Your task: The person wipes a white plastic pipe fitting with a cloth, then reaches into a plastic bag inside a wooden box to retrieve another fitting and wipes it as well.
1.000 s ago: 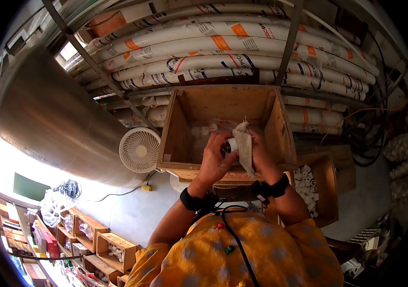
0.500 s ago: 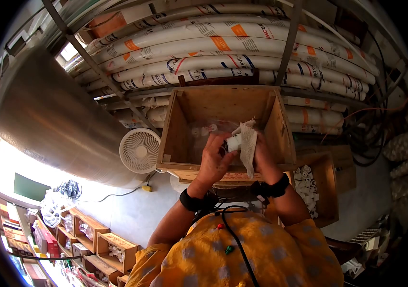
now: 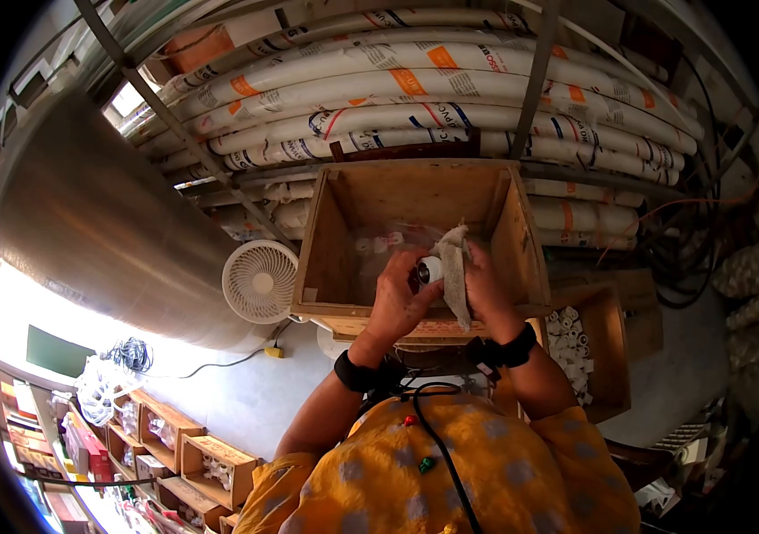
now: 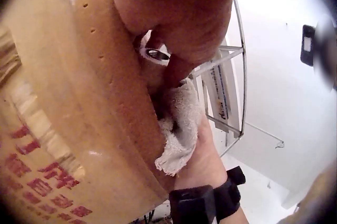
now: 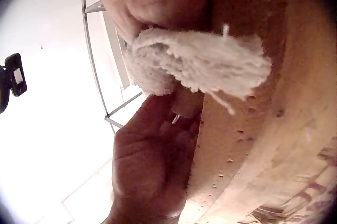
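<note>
Over the near part of a wooden crate (image 3: 308,258), the left hand (image 3: 399,294) pinches a white fitting (image 3: 433,270) with a metallic ring at its open end. The right hand (image 3: 488,289) grips a pale, rough cloth (image 3: 453,271) against the fitting's other side. In the left wrist view the ringed opening of the fitting (image 4: 157,54) shows under the left hand (image 4: 176,13), with the cloth (image 4: 181,124) beside it. The right wrist view has the cloth (image 5: 205,61) bunched below the right hand (image 5: 158,3); it hides most of the fitting.
Clear plastic with small pieces (image 3: 384,242) lies inside the crate. A white fan (image 3: 261,281) stands left of it, and a box of white fittings (image 3: 606,356) stands to the right. Long wrapped pipes (image 3: 353,89) are racked behind. Smaller wooden boxes (image 3: 217,449) line the lower left.
The fitting has turned so its ringed opening faces more toward the head camera. The cloth first swung wider, then drew back narrower around the fitting's right side. Both hands keep nearly the same place.
</note>
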### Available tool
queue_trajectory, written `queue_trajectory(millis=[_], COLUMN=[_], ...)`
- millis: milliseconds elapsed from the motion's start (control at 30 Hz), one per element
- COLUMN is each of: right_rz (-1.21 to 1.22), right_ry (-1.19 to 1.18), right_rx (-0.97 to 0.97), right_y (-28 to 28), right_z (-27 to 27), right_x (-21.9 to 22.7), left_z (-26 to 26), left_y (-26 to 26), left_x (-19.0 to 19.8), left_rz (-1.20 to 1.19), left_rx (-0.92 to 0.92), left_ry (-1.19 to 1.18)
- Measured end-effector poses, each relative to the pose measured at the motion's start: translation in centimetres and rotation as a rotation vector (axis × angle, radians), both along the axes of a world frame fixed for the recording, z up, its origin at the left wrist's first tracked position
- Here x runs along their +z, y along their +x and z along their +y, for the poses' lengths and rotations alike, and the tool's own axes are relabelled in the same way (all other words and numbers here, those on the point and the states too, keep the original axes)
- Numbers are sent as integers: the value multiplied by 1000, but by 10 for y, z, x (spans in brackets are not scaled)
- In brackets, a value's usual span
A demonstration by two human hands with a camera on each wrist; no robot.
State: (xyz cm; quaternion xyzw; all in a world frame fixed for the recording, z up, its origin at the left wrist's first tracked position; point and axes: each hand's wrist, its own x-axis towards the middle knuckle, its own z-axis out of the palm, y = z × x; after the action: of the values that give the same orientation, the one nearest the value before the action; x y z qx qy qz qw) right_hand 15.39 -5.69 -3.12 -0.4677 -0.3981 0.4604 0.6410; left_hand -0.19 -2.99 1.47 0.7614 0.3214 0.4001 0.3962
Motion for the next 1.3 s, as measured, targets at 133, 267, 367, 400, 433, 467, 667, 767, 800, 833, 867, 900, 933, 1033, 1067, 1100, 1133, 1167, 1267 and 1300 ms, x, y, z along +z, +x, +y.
queue_trajectory(millis=[133,267,367,400,433,467,667,767,800,833,867,900,933,1033,1067,1100,1133,1167,1267,1300], right_rz=[156,267,167,113,98,83,-14,-37,-44,-56,-68,-81,-81,8,98,189,191,193,24,-62], right_ry=[-60,-109,-68,-44,-58,-72,-5,24,33,38,42,46,48,19,-15,-48,-55,-62,-68,-68], right_rx=[-1,4,47,70,63,56,35,10,3,-6,-14,-22,-34,-29,-5,18,28,39,35,27], right_y=[-3,-5,-2,-2,-3,-4,-2,-2,-2,-2,-2,-3,-2,-1,0,0,-1,-3,-4,-4], right_z=[-5,-5,1,2,1,-1,-1,-1,-1,-1,-1,0,0,1,0,-1,-2,-3,0,0], right_x=[12,22,13,12,13,16,7,5,5,5,4,2,0,-3,0,4,8,14,15,14], left_z=[1,5,6,6,5,5,6,5,6,6,7,7,7,6,5,5,4,5,6,5], left_y=[-2,-4,-4,-4,-4,-4,-2,-1,-1,0,0,0,0,-1,-1,-2,-2,-3,-5,-5], left_x=[-7,-15,-13,-9,-7,-7,-12,-8,-9,-12,-14,-17,-19,-19,-18,-16,-15,-15,-14,-12], left_rz=[-31,-97,-125,-137,-149,-143,-52,11,9,7,-24,-55,-86,-133,-143,-153,-162,-154,-125,-113], left_rx=[-17,-71,-107,-112,-117,-101,-22,-1,4,9,5,2,0,-2,-14,-26,-39,-56,-85,-78], left_ry=[31,-44,-32,-28,-23,-46,-127,-150,-130,-109,-105,-101,-97,-114,-128,-142,-155,-142,-79,-43])
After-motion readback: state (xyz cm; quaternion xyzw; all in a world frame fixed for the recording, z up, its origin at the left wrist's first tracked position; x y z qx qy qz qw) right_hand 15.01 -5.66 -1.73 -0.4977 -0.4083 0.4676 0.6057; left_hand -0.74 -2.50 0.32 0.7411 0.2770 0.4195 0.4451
